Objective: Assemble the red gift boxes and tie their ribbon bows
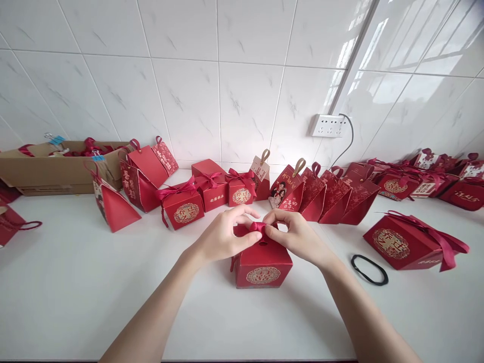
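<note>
Right in front of me a red gift box [263,262] with a gold round emblem stands upright on the white table. A dark red ribbon [258,228] is looped on its top, above a small hole. My left hand [229,234] pinches the ribbon from the left, thumb against the loop. From the right, my right hand [293,232] grips the same ribbon between thumb and fingers. Both hands rest close to the box top, and my fingers partly hide the ribbon.
Behind stand several red gift boxes [185,209], some with bows. A cardboard carton [64,174] sits at the back left. To the right lie a bowed red box [404,247] and a black hair tie [369,270]. A power socket [331,126] is on the tiled wall.
</note>
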Demonstrator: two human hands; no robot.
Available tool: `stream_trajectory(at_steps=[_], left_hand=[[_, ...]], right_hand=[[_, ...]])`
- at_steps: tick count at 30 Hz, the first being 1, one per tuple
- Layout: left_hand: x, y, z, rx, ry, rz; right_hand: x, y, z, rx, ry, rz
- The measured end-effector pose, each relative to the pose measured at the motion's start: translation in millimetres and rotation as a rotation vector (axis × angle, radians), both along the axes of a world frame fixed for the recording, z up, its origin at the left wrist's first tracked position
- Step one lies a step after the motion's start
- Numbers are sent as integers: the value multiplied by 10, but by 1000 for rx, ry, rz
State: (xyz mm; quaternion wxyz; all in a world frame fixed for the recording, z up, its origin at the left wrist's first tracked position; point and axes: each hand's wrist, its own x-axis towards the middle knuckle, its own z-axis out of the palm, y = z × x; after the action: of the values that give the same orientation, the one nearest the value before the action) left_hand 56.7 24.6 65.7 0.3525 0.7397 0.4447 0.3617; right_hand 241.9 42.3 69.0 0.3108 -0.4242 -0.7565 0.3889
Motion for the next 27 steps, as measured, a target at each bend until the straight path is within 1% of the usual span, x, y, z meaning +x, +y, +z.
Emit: stream_trajectory(at_steps=[6, 9, 13, 16, 18, 23, 27], left_hand=[[24, 13, -4, -17, -101, 23], [24, 42, -10, -58, -136, 2], [1, 81, -21, -145, -182, -37], [-18, 111, -42, -207, -197, -48], [-28, 125, -55, -222, -202, -40], [-50, 122, -37, -283, -219, -33], [-66, 102, 4, -289, -196, -34]], right_hand=[[-5, -20, 27, 7, -10, -5], [4, -9, 36, 18, -14, 11], [19, 27, -9, 133, -30, 27], [35, 36, -40, 223, -36, -43], [50, 25, -31, 269, -35, -58], [87, -10, 43, 311, -87, 63], [109, -9, 64, 312, -110, 107]])
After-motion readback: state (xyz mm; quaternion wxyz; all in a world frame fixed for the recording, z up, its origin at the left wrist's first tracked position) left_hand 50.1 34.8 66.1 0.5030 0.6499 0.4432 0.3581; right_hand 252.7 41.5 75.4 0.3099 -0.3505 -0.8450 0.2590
